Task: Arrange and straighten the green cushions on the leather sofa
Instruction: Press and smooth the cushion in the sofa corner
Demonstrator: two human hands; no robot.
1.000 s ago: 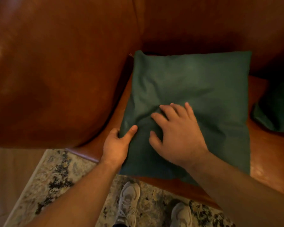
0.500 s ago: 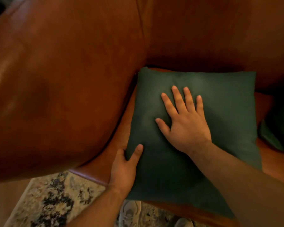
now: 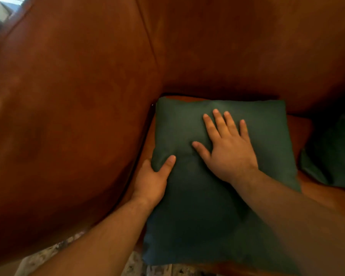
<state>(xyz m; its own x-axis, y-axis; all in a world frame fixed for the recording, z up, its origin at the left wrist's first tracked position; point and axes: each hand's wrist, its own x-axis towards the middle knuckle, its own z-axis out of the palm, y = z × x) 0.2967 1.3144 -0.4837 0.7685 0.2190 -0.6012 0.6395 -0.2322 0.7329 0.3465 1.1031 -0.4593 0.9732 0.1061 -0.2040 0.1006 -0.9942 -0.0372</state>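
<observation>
- Green fabric fills the middle of the view: the green cushion [image 3: 197, 212] lies flat on the seat [image 3: 299, 128] of the leather sofa [image 3: 237, 56], its left edge close against the armrest [image 3: 68, 136] and its far edge near the sofa's back, so it sits in the corner
- The left hand [image 3: 151, 180] clamps the cushion's left edge, thumb on top and the other fingers hidden behind the fabric; that grip likely anchors the side or nudges it toward the corner
- The right hand [image 3: 227, 152] lies flat on the cushion's far half, fingers straight and spread apart, holding nothing; a broad palm suits pressing and smoothing the cover rather than lifting
- The cover looks mostly smooth, with a soft dent beside the right thumb
- A second green cushion [image 3: 331, 152] lies on the same seat at the right, apart from the first and partly cut off; it probably awaits its turn
- A patterned rug [image 3: 38, 257] shows below the sofa's front edge
- The step in hand appears to be squaring the first cushion into the corner; standing it upright seems not yet done
</observation>
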